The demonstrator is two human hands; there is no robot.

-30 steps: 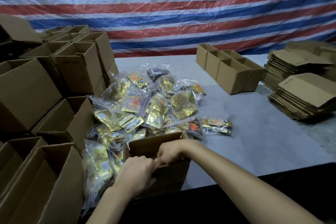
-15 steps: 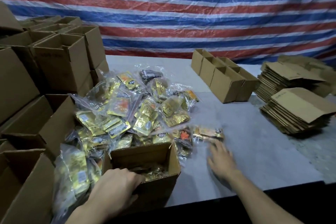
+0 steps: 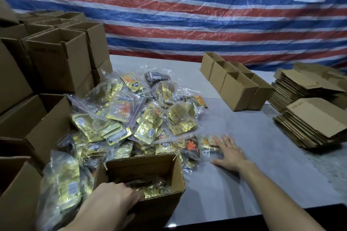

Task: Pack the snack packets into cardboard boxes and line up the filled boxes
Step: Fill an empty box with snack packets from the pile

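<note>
An open cardboard box point(image 3: 165, 200) stands at the table's near edge with gold snack packets inside. My left hand point(image 3: 114, 200) grips its near left rim. Behind the box lies a big heap of clear bags of gold and orange snack packets point(image 3: 131, 118). My right hand point(image 3: 228, 151) lies flat on the table, fingers spread, with its fingertips on a bagged packet point(image 3: 207, 143) at the heap's right edge. The hand does not hold that packet.
Open empty boxes point(image 3: 56, 65) are stacked along the left side. A row of small open boxes point(image 3: 236, 88) stands at the back right. Piles of flattened cardboard point(image 3: 309, 124) lie at the far right. A striped tarp with two paper signs hangs behind the grey table point(image 3: 262, 174).
My right hand left the box rim, moved right and forward over the table, and now touches a packet at the heap's edge. My left hand stays on the box.
</note>
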